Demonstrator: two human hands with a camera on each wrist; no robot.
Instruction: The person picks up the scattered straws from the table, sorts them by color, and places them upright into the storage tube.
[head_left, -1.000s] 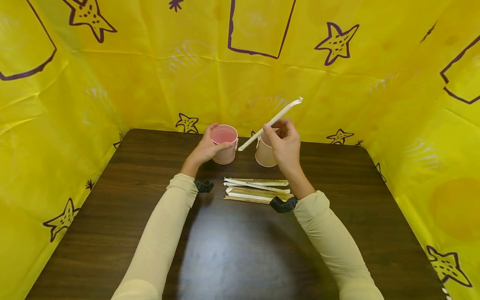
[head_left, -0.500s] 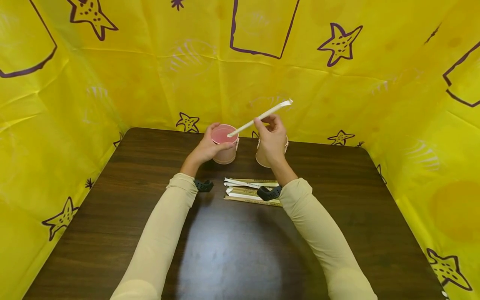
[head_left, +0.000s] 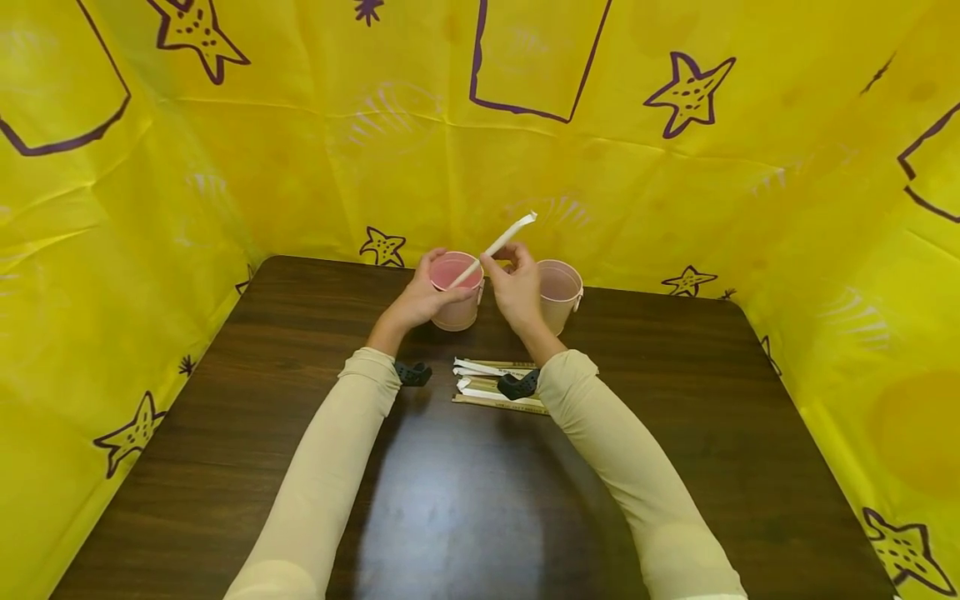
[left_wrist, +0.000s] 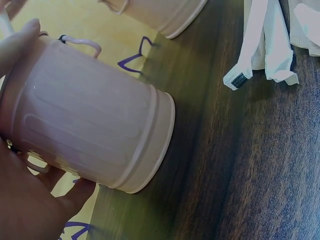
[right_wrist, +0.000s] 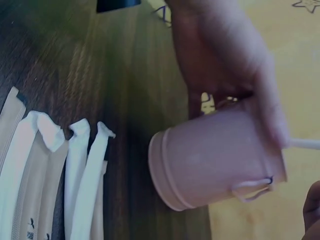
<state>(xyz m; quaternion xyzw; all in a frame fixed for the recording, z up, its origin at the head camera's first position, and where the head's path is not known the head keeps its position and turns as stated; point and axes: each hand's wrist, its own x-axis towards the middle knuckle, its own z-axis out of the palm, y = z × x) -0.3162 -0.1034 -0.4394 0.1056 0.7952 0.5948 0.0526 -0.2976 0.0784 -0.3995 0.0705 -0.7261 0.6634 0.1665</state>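
My left hand (head_left: 415, 302) grips a small pink bucket (head_left: 457, 317), thumb across its near side just under the rim and fingers around the far side. In the left wrist view the bucket (left_wrist: 90, 110) stands upright on the table, a small handle at its side. My right hand (head_left: 517, 290) pinches a white paper-wrapped straw (head_left: 516, 231) between thumb and fingers. The straw slants down to the left, its lower end inside the bucket's mouth and its twisted end up in the air. In the right wrist view only part of my right hand (right_wrist: 312, 212) shows at the edge.
A second pink bucket (head_left: 559, 312) stands just right of my right hand. Several brown and white wrapped straws (head_left: 487, 392) lie side by side in front of the buckets, partly under my right wrist. Yellow starfish-patterned sheeting (head_left: 405, 175) rises behind the dark wooden table (head_left: 300, 350).
My right hand has moved left with the straw, from in front of the second bucket to the held one. The straw's lower end has gone into its mouth. The left hand keeps its grip.
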